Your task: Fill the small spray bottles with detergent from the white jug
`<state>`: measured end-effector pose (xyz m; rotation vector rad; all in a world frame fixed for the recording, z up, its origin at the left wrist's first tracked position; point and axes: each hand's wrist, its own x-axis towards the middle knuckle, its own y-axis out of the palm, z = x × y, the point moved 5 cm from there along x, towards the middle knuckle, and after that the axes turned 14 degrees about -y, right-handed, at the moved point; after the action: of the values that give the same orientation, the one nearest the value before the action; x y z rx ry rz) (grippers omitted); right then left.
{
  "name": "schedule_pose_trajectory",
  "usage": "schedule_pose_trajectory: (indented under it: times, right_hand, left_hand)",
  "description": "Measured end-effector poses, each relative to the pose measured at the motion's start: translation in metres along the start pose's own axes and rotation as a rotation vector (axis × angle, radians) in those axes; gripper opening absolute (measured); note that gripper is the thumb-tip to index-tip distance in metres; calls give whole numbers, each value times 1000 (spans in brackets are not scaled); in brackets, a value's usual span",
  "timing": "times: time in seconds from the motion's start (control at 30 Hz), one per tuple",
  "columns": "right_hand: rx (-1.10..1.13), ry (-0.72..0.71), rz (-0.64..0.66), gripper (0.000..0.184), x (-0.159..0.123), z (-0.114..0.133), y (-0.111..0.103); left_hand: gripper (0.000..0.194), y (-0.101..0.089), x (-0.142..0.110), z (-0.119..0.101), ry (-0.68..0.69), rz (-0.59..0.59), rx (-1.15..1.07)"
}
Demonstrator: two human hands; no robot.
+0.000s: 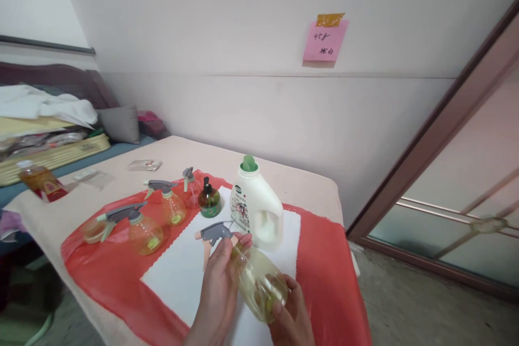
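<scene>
Left grip (219, 278) is closed around the neck of a clear yellowish spray bottle (259, 275), right grip (294, 311) wrapped round its base. The bottle is tilted at lower centre of the frame, grey trigger head (215, 232) toward the left. Just behind stands a white jug (270, 200); left of centre, a green-brown pump bottle (210, 203) stands on the worktop (312, 186).

Soft, diffuse light
We see glints on the held spray bottle (257, 275), shadow under the pink note (325, 42), dim lower-left corner.
</scene>
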<state>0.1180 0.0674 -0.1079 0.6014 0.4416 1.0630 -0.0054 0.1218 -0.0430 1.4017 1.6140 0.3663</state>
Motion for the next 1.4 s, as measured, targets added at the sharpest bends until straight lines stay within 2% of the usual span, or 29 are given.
schedule_pose_trajectory:
  times: [0.2,0.4,1.0,1.07,1.17,1.23,1.27,1.33,1.4]
  right_hand:
    - [16,-6,16,61,2,5,3]
    - [-20,3,87,67,0,-1,3]
    - [-15,-8,68,63,-5,6,9]
    - [8,70,52,60,-5,3,8]
    - [14,414,38,63,-6,-13,4]
    - [-31,639,80,75,-8,-21,2]
    - [-55,698,119,80,-8,-22,1]
    - [-76,700,193,82,-6,-21,3]
    - [-78,616,227,79,-4,-18,6]
  left_hand:
    - [29,5,-3,-1,30,34,-44]
    - [32,1,-1,2,-50,-38,-23]
    - [36,5,-1,6,16,-19,2]
    - [35,5,-2,5,24,-13,11]
    - [37,6,-4,5,26,3,66]
    - [36,4,-5,5,32,1,101]
    - [36,2,-5,5,41,-8,114]
    - [35,-1,-4,3,63,-27,134]
    - [35,-4,-2,1,80,-50,138]
